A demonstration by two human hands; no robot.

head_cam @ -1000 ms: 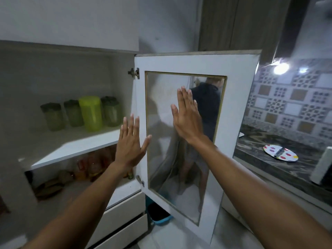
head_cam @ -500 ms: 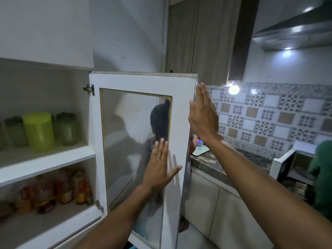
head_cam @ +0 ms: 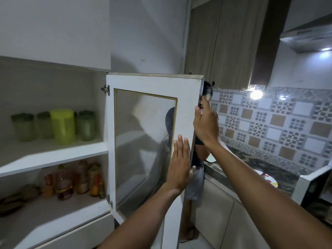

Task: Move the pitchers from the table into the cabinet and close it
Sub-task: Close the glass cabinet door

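Several pitchers stand on the upper shelf (head_cam: 53, 155) of the white cabinet at the left: a lime-yellow pitcher (head_cam: 62, 125) in front, with dull green ones (head_cam: 23, 126) (head_cam: 86, 125) on both sides. The cabinet door (head_cam: 152, 83), white with a glass panel, stands wide open, hinged at its left. My left hand (head_cam: 180, 162) lies flat with fingers apart against the door's inner face near its free edge. My right hand (head_cam: 206, 123) is wrapped around that free edge higher up.
Bottles and jars (head_cam: 79, 178) fill the lower shelf. Behind the door another person (head_cam: 195, 178) stands at the dark stone counter (head_cam: 269, 168). A colourful plate (head_cam: 269, 180) lies on the counter, and a white appliance (head_cam: 312, 186) sits at the right. Patterned tiles cover the wall.
My right hand slid from the glass to the door's free edge and closed around it. My left hand moved from the cabinet frame onto the door. The view has shifted to the right.
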